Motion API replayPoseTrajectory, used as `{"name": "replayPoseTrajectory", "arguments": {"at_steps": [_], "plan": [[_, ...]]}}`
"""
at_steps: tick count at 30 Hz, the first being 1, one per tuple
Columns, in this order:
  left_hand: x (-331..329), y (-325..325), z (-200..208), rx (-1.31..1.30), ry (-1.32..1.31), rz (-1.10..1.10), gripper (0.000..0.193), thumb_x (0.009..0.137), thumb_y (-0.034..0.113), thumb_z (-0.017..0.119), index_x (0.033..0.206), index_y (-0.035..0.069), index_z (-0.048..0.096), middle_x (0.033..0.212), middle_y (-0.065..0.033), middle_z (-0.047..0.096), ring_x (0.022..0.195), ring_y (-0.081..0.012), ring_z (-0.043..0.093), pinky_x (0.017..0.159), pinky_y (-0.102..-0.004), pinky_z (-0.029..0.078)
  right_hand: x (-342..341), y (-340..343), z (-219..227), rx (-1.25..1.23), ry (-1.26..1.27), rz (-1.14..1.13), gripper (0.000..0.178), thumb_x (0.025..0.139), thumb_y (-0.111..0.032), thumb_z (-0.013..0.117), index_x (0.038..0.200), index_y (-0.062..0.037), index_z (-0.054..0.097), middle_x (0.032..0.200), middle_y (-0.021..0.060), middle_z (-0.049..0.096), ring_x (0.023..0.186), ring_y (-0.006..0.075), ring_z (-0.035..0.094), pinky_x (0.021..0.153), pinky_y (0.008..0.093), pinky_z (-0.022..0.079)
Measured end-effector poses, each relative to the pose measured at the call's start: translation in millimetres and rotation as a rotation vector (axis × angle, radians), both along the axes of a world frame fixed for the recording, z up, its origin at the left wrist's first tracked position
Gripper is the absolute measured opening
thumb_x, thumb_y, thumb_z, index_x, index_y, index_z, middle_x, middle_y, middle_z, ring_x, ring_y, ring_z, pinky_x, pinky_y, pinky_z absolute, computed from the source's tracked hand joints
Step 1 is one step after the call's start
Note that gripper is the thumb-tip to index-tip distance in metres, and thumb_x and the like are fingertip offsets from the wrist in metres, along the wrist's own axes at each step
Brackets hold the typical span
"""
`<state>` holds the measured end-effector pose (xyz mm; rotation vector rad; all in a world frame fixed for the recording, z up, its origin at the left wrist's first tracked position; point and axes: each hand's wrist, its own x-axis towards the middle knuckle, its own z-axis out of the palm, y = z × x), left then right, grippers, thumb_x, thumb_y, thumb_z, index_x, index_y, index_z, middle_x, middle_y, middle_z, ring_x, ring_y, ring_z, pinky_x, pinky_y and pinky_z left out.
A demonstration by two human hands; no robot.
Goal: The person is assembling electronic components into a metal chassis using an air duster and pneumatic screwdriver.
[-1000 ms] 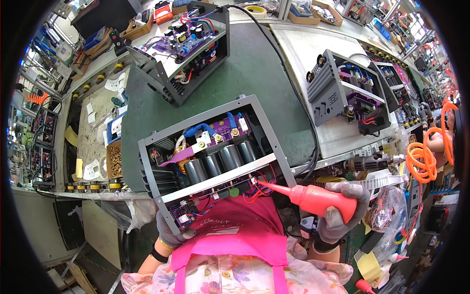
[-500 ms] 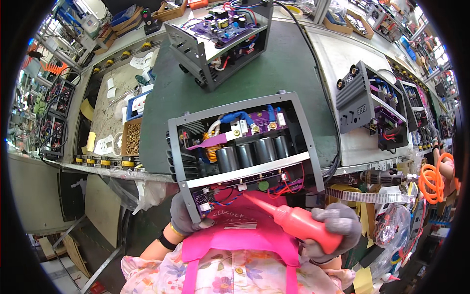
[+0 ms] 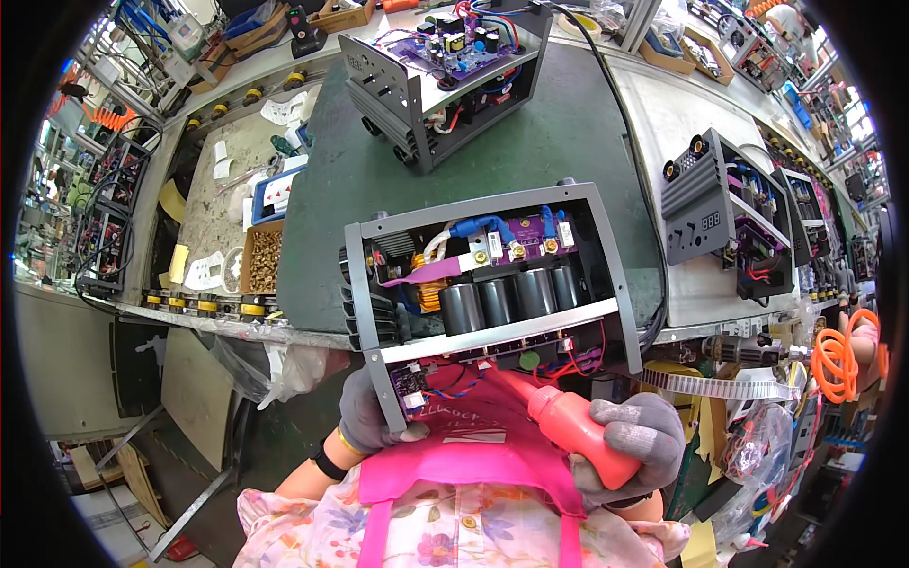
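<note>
**Nozzle Position at the Near Side of the Grey Case**

The green mat covers the middle of the bench. The grey case sits at its near side, uncovered, its near edge reaching past the bench toward the pink apron. A far case stands beyond it on the mat; a right case stands well apart, on the pale surface at right. Across the grey case runs a metal bar.

The red bottle is in front of the case's near side, right of centre, its nozzle pointing far and left.

Right hand: gloved, fingers wrapped around the bottle's body.

Left hand: gloved, gripping the near left corner of the grey case.

Black cylinders stand in a row on the far side of the bar. On its near side are red wires, a green disc and a white plug. The nozzle tip is at the plug; contact cannot be confirmed.

Step in hand (judged): applying the bottle's contents at the plug. No flow is visible.

Next move (judged): it calls for a steady case, a tip aligned with the plug, and a light, even squeeze, clear of the wires.
</note>
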<state>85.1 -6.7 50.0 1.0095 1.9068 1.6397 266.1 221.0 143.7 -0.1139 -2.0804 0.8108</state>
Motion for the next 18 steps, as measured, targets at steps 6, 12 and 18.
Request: {"name": "replayPoseTrajectory", "arguments": {"at_steps": [6,12,18], "plan": [[-3.8,-2.1,-5.2,-0.045,0.114,0.002,0.084,0.059,0.056,0.083,0.118,0.002,0.057,0.101,-0.0138,0.065,0.088,-0.0317,0.066,0.076,-0.0372,0.052,3.3,-0.2,2.7,0.022,-0.027,-0.021,0.045,0.06,-0.019,0.086,0.096,-0.0131,0.059,0.089,0.0074,0.069,0.058,0.0168,0.061,0.049,0.0263,0.046],[-7.1,-6.4,-7.9,-0.086,0.288,0.028,0.086,0.057,0.062,0.081,0.114,0.002,0.059,0.096,-0.0157,0.064,0.082,-0.035,0.065,0.072,-0.0396,0.052,4.4,3.9,9.6,-0.104,0.008,0.095,0.047,0.06,-0.019,0.087,0.098,-0.0111,0.06,0.09,0.0101,0.069,0.058,0.0167,0.062,0.048,0.0264,0.046],[-9.3,-2.9,-0.8,-0.104,0.368,-0.023,0.078,0.06,0.062,0.079,0.108,0.004,0.061,0.095,-0.0147,0.064,0.078,-0.0349,0.064,0.067,-0.0397,0.051,-12.4,11.7,12.7,-0.172,0.084,0.522,0.054,0.058,-0.02,0.088,0.1,-0.0051,0.056,0.095,0.0203,0.066,0.053,0.0147,0.055,0.044,0.0245,0.038]]}}
